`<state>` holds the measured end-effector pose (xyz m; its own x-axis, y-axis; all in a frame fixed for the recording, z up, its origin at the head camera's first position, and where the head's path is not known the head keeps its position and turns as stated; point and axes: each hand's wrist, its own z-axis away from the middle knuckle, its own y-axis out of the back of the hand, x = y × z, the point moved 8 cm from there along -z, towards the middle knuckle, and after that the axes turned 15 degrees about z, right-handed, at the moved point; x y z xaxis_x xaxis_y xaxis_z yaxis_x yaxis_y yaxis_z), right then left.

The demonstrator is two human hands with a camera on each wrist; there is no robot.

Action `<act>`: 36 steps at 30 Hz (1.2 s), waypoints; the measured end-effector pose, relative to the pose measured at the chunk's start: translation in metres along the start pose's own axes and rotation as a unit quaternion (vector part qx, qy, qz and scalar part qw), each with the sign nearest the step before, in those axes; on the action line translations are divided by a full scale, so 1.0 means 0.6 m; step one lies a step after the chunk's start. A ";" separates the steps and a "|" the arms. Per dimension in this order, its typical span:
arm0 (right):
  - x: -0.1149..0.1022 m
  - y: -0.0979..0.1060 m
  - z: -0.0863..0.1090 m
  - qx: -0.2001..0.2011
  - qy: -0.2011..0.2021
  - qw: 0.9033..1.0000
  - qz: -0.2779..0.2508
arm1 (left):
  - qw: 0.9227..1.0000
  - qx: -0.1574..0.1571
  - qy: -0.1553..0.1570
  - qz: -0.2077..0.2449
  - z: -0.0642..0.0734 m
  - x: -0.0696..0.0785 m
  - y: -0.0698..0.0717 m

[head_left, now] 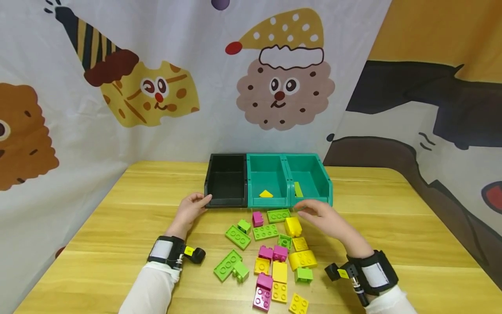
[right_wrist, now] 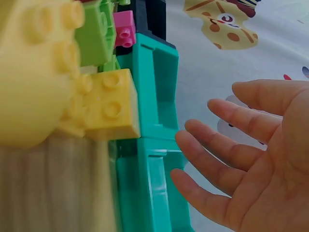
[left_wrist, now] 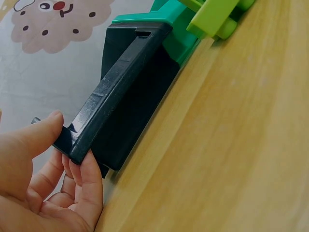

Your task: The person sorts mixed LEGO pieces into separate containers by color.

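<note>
My left hand (head_left: 191, 211) grips the front left corner of the black bin (head_left: 226, 202); in the left wrist view the thumb lies over the rim and the fingers curl beneath it. Joined to its right are a middle teal bin (head_left: 268, 202) with a yellow triangular piece (head_left: 266, 194) and a right teal bin (head_left: 313, 203) with a lime green piece (head_left: 298, 189). Near the right teal bin's front edge, my right hand (head_left: 319, 216) hovers with spread fingers, holding nothing. Just below it stands a yellow block (head_left: 293, 226), beside a flat green brick (head_left: 279, 215).
Several green, pink and yellow bricks lie loose in front of the bins, among them a long green brick (head_left: 237, 237), a pink brick (head_left: 257, 219) and a rounded yellow block (head_left: 303, 260). A printed cloth (head_left: 219, 139) hangs behind the wooden table (head_left: 117, 244).
</note>
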<state>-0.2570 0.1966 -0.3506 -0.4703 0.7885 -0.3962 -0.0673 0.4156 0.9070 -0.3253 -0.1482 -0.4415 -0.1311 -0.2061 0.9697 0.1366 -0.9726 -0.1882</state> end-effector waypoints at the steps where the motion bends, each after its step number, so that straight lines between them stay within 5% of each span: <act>1: 0.003 -0.002 0.003 -0.005 -0.003 1.000 0.001 | 1.000 0.000 0.000 0.002 0.000 0.000 0.000; 16: 0.020 -0.039 0.027 -0.019 -0.034 0.999 0.016 | 1.000 0.002 0.002 0.005 0.000 -0.001 -0.002; 36: 0.018 -0.071 0.014 -0.021 -0.001 0.998 0.055 | 1.000 -0.002 0.003 0.001 0.000 0.002 -0.001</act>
<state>-0.2520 0.1908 -0.3948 -0.4749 0.8292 -0.2948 -0.0521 0.3080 0.9500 -0.3252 -0.1482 -0.4400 -0.1369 -0.2088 0.9683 0.1325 -0.9726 -0.1910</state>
